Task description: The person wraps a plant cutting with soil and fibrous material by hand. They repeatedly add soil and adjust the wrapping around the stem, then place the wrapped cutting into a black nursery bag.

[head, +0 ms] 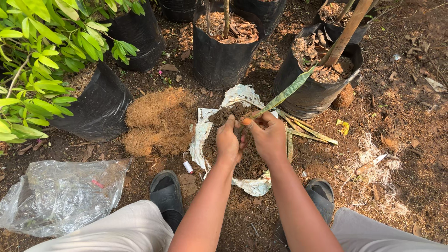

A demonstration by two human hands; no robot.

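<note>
Together, left hand [229, 142] and right hand [268, 137] close their fingers on a long green leaf [284, 94] over the soil-heaped white sheet [200, 135]; coir pile [158, 119] crowds its left edge.

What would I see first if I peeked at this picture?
First you'd spot two hands in the middle: the left hand and right hand pinch a long green leaf cutting over a heap of dark soil on a white sheet. Just left of them lies a fluffy pile of brown coconut fibre. Black grow bags with plants stand behind.
</note>
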